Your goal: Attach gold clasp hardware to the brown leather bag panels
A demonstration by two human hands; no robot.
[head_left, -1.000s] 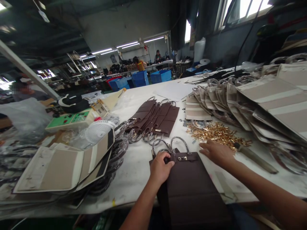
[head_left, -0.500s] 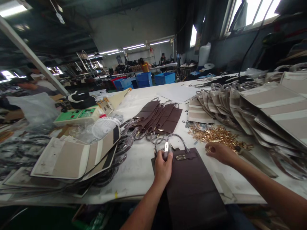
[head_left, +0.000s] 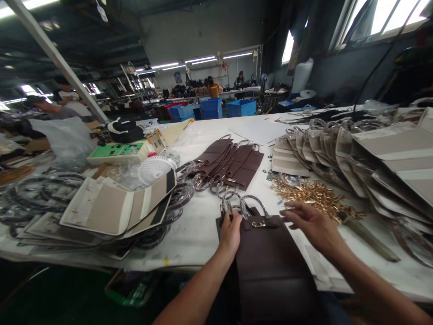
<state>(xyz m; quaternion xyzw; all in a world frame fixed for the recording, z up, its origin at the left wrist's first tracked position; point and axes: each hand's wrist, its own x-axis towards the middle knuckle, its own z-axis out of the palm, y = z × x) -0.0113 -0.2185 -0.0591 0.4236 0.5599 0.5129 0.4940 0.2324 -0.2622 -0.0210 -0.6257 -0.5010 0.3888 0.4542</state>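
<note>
A dark brown bag (head_left: 270, 266) lies flat at the near edge of the white table (head_left: 199, 225), its wrapped handles (head_left: 248, 203) pointing away from me. My left hand (head_left: 230, 232) rests on the bag's top left corner, fingers closed around something small by the handles that I cannot make out. My right hand (head_left: 309, 223) hovers just right of the bag's gold clasp (head_left: 259, 224), fingers spread and empty. A heap of gold metal fittings (head_left: 314, 195) lies just beyond the right hand.
More brown bags (head_left: 230, 162) are fanned out mid-table. Beige striped bags (head_left: 372, 149) are stacked on the right, beige panels (head_left: 111, 207) and black handles on the left. A green box (head_left: 117, 152), a white fan (head_left: 154, 169) and a grey tool (head_left: 367, 234) lie nearby. People work in the background.
My right hand has left the gold fittings and moved left toward the bag's clasp. My left hand has slid down onto the bag's top corner. The camera has shifted slightly.
</note>
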